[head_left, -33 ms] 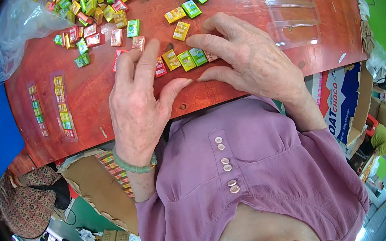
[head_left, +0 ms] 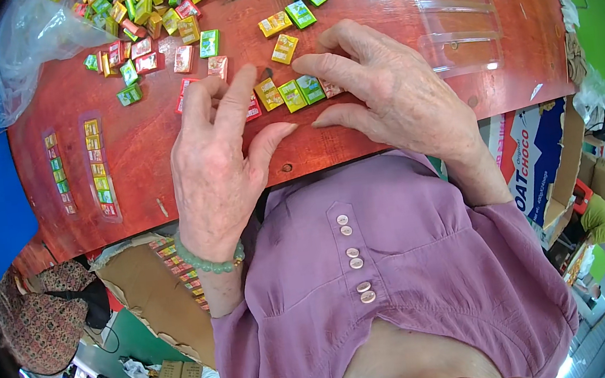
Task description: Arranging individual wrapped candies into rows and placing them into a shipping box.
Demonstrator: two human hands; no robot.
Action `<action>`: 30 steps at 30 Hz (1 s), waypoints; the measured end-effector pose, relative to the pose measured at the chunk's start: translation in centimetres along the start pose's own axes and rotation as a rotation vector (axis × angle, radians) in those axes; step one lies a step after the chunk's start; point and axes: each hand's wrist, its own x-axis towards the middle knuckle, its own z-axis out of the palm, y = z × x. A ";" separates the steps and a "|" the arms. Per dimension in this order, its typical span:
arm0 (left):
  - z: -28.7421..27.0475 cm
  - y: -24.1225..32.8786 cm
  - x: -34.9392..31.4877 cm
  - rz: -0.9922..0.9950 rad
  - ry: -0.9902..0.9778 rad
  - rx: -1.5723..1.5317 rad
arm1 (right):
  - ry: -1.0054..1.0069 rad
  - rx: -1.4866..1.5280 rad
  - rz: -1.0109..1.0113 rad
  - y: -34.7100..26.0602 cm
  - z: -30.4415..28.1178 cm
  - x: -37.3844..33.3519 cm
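Left hand (head_left: 213, 154): the index finger shifts slightly rightward from the earlier frame and covers more of the red box (head_left: 253, 108) at the left end of the row. Other boxes show no clear displacement.

Position of row: 5 visible small boxes lie on the desk (head_left: 139, 133) between the hands, beyond the 2 thumbs. Colour order, left to right: red, yellow (head_left: 269, 94), yellow-green (head_left: 292, 95), green (head_left: 311, 89), pinkish red (head_left: 332, 88). Long axis of row: left to right, approximately parallel to the near desk edge. The left hand is nearer the red end; the right hand (head_left: 403, 88) is nearer the pinkish-red end and partly covers it.

State of hands: both are half open and curved inward, each with thumb and index finger apart. The 2 thumb tips face each other without touching. Contact between fingers and end boxes cannot be determined.

Surroundings: 1 loose yellow box (head_left: 284, 48) lies just beyond the row, near the right index fingertip, and limits clearance on the far side. Loose reddish boxes (head_left: 218, 66) lie beside the left fingers. A heap of mixed boxes (head_left: 148, 9) and a clear bag (head_left: 20, 72) occupy the far left. 2 filled strips (head_left: 97, 171) lie left of the left hand. A clear ribbed tray (head_left: 458, 35) lies to the right, beyond the right hand.
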 end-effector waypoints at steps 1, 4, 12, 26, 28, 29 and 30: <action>-0.3 0.0 0.1 0.017 -0.060 -0.024 | -0.017 0.025 0.009 0.1 -0.1 0.0; -0.4 0.3 0.3 0.021 -0.107 -0.019 | -0.029 0.058 0.024 0.0 -0.1 0.0; 1.3 0.9 -0.6 -0.012 0.011 -0.061 | 0.000 0.179 0.062 0.2 0.0 -0.2; 0.9 1.0 -3.7 -0.056 0.077 0.011 | -0.029 0.168 -0.091 -1.0 1.2 0.9; 0.8 1.1 -3.7 -0.056 0.081 0.012 | -0.036 0.210 -0.098 -1.3 1.0 1.2; 0.8 1.1 -3.8 -0.055 0.077 0.012 | 0.025 0.213 -0.048 -1.4 0.8 1.2; 0.8 1.2 -3.8 -0.060 0.079 0.014 | 0.086 0.216 0.003 -1.5 0.6 1.3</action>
